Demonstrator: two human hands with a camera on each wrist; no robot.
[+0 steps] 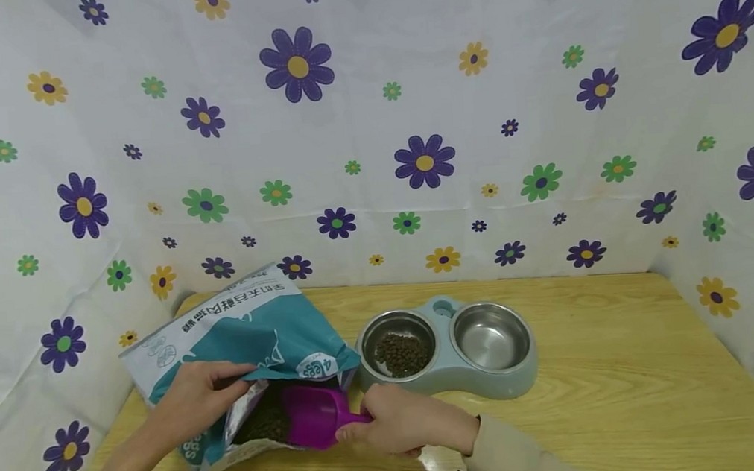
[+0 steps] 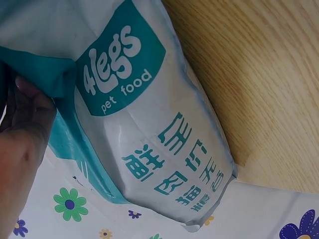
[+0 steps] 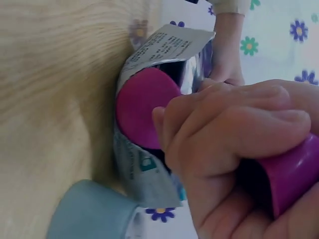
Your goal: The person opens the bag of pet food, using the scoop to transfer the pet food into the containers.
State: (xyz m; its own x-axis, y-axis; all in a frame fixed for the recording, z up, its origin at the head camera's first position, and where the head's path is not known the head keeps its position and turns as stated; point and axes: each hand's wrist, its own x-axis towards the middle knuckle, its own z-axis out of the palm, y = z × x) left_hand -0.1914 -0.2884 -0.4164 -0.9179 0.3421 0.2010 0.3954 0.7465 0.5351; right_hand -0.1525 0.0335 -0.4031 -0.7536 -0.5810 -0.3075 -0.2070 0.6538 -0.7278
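A teal and white pet food bag (image 1: 318, 327) lies on its side with its mouth facing the front. My left hand (image 1: 196, 399) pinches the upper edge of that mouth and holds it raised; the left wrist view shows the printed bag (image 2: 149, 129) close up. Brown kibble (image 1: 265, 422) is visible inside. With my right hand (image 1: 409, 418) I grip the handle of a magenta scoop (image 1: 314, 418), whose head sits in the bag's mouth. In the right wrist view the scoop (image 3: 144, 107) fills much of the opening, so its contents are hidden there.
Right of the bag stands a grey-blue double feeder (image 1: 447, 383). Its left steel bowl contains kibble (image 1: 403, 354); its right steel bowl (image 1: 491, 338) shows bare metal. A flower-printed curtain (image 1: 367, 124) surrounds the wooden table (image 1: 617, 364) at the back and sides.
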